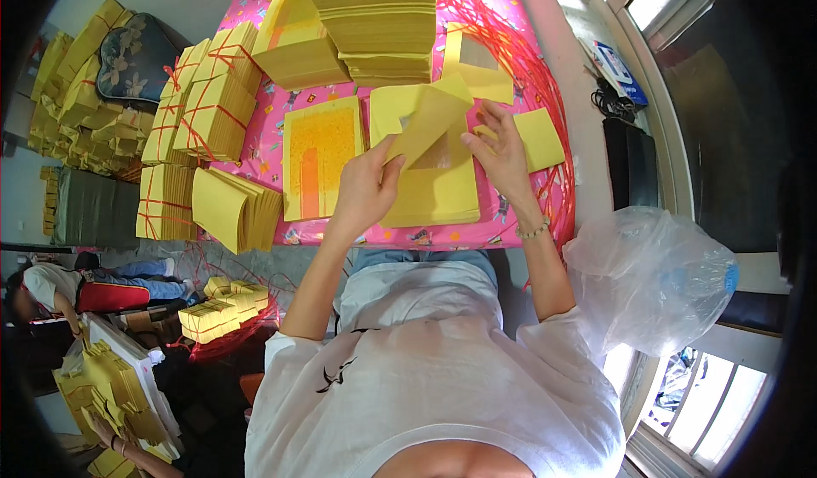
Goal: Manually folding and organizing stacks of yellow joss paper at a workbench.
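My left hand [372,184] pinches the lower edge of a yellow paper sheet [434,120], thumb on top. The sheet is lifted and bent over a stack of yellow paper [442,201], whose top carries a grey-brown panel. My right hand [502,150] hovers just right of the lifted sheet, its fingers apart and slightly curled; I see nothing held in it. Beside my left hand lies a yellow block with a speckled orange top [315,159]. More yellow paper [540,140] lies behind my right hand.
A tall stack of yellow paper [383,27] rises at the back of the pink patterned table [408,238]. Bundles tied with red string [213,112] line the left. Loose red strings [519,44] hang along the right edge. A clear plastic bag [651,278] sits at right. Another person works at lower left.
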